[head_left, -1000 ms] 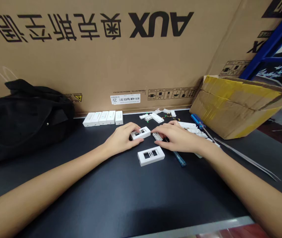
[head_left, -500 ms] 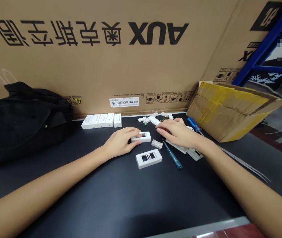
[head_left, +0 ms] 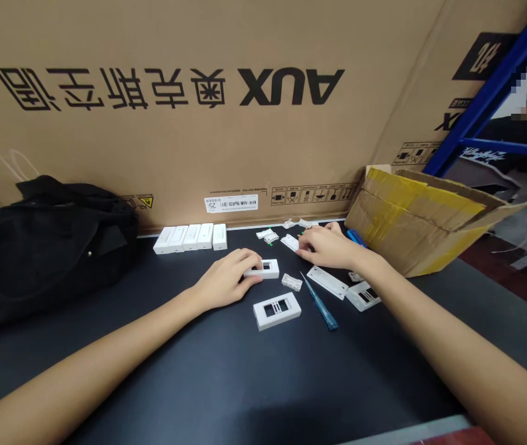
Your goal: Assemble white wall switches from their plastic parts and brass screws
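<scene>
My left hand (head_left: 227, 279) grips the left end of a white rectangular plastic housing (head_left: 270, 268) with window openings, resting on the dark tabletop. My right hand (head_left: 328, 246) is over the small parts at the back, its fingers curled down; whatever is under the fingertips is hidden. A white plastic strip (head_left: 290, 242) lies at its fingertips. Nearer me sit a second white housing (head_left: 277, 311) with two windows and a small white insert (head_left: 291, 282). A blue-handled screwdriver (head_left: 322, 306) lies beside them, with a flat white cover plate (head_left: 328, 282) to its right.
Several finished-looking white units (head_left: 191, 237) stand in a row at the back left. Another white housing (head_left: 363, 296) lies under my right forearm. A black bag (head_left: 50, 247) is at left, an open taped carton (head_left: 411, 222) at right, and a large cardboard box (head_left: 175, 148) behind.
My right hand has shifted slightly away from me over the parts, its fingers more curled, uncovering more of the cover plate. My left hand keeps its hold on the housing. The view has tilted up slightly.
</scene>
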Demonstrator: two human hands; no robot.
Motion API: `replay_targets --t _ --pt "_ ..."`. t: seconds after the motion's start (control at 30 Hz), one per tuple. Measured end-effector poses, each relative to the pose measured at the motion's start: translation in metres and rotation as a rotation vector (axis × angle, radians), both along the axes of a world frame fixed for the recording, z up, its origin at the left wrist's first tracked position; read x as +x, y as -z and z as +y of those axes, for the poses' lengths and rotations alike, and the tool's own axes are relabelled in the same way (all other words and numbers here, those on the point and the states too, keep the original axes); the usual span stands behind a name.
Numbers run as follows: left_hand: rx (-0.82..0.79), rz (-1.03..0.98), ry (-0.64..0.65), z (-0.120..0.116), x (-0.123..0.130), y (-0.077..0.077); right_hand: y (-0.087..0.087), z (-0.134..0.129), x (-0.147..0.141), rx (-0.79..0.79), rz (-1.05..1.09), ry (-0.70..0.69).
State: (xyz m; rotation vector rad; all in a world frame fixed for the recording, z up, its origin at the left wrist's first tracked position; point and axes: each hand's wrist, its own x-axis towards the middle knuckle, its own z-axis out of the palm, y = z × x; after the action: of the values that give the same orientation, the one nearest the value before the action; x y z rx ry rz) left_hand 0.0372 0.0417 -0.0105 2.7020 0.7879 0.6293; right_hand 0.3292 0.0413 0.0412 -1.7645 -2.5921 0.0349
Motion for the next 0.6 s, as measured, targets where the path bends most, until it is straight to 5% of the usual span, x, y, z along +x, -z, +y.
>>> replay_targets --t 0.17,0.43,0.6 --pt "-0.003 0.001 0.015 0.000 0.001 0.000 -0.012 0.003 -0.003 0.000 0.003 -0.004" --pt "-0.013 0.064 0.025 -0.001 0.002 -0.005 0.005 0.038 -0.027 0.052 0.003 -0.141" --pt "-0.015 0.081 0.016 -0.003 0.002 -0.008 -0.003 0.049 -0.036 0.026 0.008 -0.178"
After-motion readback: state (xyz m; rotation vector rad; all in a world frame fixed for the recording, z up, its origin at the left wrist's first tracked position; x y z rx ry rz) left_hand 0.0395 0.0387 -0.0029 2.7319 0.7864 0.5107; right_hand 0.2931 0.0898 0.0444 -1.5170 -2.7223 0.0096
